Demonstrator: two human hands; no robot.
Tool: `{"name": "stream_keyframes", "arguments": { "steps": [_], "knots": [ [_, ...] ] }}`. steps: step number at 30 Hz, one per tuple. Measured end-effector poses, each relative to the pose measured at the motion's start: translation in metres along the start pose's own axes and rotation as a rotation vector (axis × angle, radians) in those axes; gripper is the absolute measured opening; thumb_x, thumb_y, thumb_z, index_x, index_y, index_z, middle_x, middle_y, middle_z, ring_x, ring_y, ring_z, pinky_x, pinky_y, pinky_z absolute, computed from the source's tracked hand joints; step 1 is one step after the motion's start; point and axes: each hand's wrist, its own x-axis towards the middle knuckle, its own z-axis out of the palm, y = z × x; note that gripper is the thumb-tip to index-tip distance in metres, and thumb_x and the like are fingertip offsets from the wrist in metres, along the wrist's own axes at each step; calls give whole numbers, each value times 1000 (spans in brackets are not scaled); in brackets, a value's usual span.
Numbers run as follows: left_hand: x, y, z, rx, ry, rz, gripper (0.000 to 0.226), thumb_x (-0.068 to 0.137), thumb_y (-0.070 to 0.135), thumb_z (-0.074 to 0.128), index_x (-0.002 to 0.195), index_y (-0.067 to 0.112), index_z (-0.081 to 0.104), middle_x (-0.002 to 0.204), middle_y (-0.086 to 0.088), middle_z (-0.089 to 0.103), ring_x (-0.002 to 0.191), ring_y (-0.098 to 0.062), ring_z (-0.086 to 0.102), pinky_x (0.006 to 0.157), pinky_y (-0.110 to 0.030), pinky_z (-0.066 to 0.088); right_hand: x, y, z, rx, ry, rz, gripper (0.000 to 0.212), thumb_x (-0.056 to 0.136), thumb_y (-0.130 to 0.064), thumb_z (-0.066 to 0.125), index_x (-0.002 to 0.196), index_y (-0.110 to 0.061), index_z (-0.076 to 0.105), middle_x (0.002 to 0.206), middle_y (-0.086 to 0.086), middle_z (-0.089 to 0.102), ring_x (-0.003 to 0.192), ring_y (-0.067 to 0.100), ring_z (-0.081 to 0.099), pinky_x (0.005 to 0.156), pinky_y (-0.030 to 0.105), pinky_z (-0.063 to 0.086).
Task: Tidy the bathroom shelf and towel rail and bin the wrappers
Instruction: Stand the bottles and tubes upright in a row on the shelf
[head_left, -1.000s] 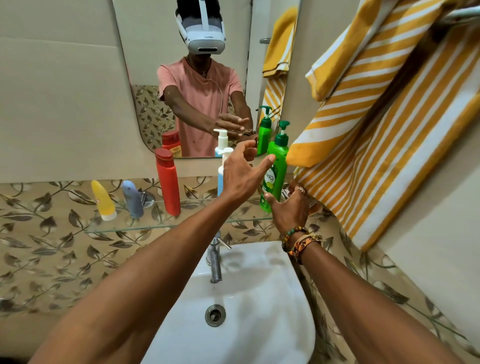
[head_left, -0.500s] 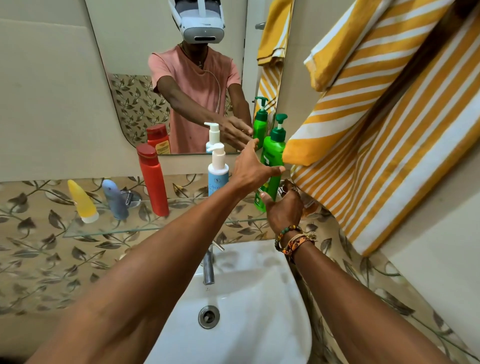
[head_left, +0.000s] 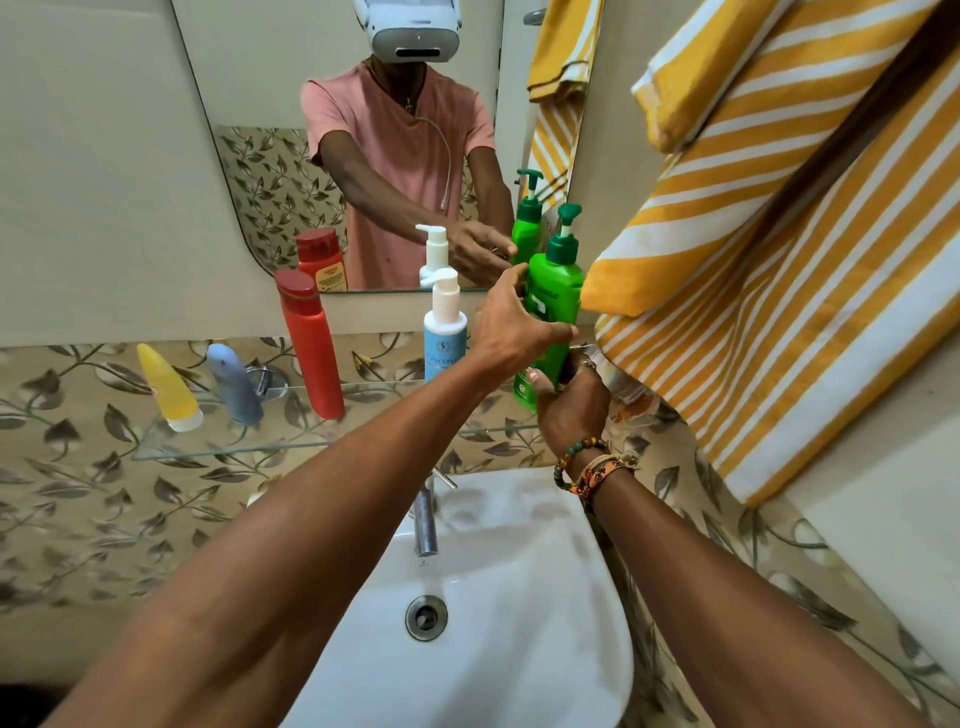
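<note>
Two bare hands clamp a green pump bottle (head_left: 556, 291) at the right end of the glass shelf (head_left: 234, 449), the left hand (head_left: 511, 332) with fingers curled round its middle, the right hand (head_left: 569, 408) gripping its base; further left on the shelf stand a blue-white pump bottle (head_left: 444, 343), red bottle (head_left: 309, 348), blue tube (head_left: 234, 384), yellow tube (head_left: 166, 387)

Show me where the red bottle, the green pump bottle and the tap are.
red bottle (head_left: 311, 358), head view, middle of its body
green pump bottle (head_left: 553, 293), head view, upper body below the pump
tap (head_left: 426, 522), head view, on its metal spout
</note>
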Motion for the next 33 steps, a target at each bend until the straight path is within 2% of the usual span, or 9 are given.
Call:
{"name": "stream_keyframes", "arguments": {
  "steps": [3, 7, 12, 16, 20, 23, 28, 31, 33],
  "knots": [
    [-3, 0, -2, 28, 25, -3, 101, 59, 23, 93, 145, 12, 40, 136, -6, 59, 123, -21, 55, 103, -41, 49, -3, -3, 1, -9, -19, -9, 29, 84, -27, 69, 106, -9, 64, 97, 16, 72, 91, 37, 65, 69, 42, 53],
    [-8, 0, -4, 31, 51, -3, 102, 61, 23, 92, 147, 13, 37, 138, -7, 56, 124, -22, 54, 103, -41, 50, -6, -7, 2, 11, -39, -40, 25, 82, -28, 70, 101, -12, 65, 93, 13, 73, 87, 35, 66, 65, 39, 52],
    [-10, -3, -6, 39, 52, 6, 102, 64, 26, 90, 148, 12, 35, 141, -9, 53, 128, -23, 51, 106, -43, 48, -7, -6, 4, 17, -39, -42, 23, 82, -26, 71, 100, -15, 65, 92, 10, 73, 85, 32, 66, 62, 29, 40],
    [-11, -3, -5, 50, 35, 14, 103, 66, 27, 89, 150, 12, 31, 144, -10, 51, 131, -25, 49, 108, -44, 46, -4, -4, 2, 10, -63, -46, 23, 82, -23, 71, 103, -14, 65, 96, 9, 73, 88, 30, 66, 65, 30, 45],
    [-13, -3, -3, 64, 33, 22, 103, 68, 26, 88, 152, 13, 29, 146, -10, 49, 134, -25, 47, 110, -44, 44, -3, -3, 0, 6, -67, -55, 25, 81, -19, 73, 105, -15, 66, 96, 9, 74, 89, 29, 66, 66, 27, 41],
    [-17, -2, -4, 109, 33, 49, 105, 69, 27, 87, 153, 11, 26, 149, -11, 46, 137, -26, 44, 113, -43, 41, -3, -3, -1, -4, -61, -67, 32, 79, -19, 74, 109, -15, 64, 98, 8, 73, 90, 29, 67, 67, 29, 44],
    [-25, 4, -6, 176, 70, 110, 101, 69, 21, 86, 151, 7, 28, 146, -12, 47, 135, -26, 43, 109, -29, 35, -7, -4, -5, 4, -23, -52, 44, 73, -25, 80, 112, -16, 62, 102, 4, 72, 94, 22, 67, 76, 39, 56],
    [-31, 9, -8, 170, 101, 138, 91, 68, 17, 85, 144, 9, 37, 137, -11, 53, 127, -24, 48, 98, -22, 34, -14, -3, -12, 7, 21, -19, 51, 71, -25, 82, 117, -19, 62, 103, 2, 72, 92, 18, 67, 77, 39, 58],
    [-36, 15, -10, 170, 97, 153, 91, 68, 16, 84, 145, 10, 36, 136, -11, 52, 126, -24, 48, 98, -23, 35, -19, -4, -20, 9, 54, 3, 53, 72, -24, 82, 121, -18, 61, 103, 2, 70, 92, 16, 64, 79, 37, 57]
  ]
}}
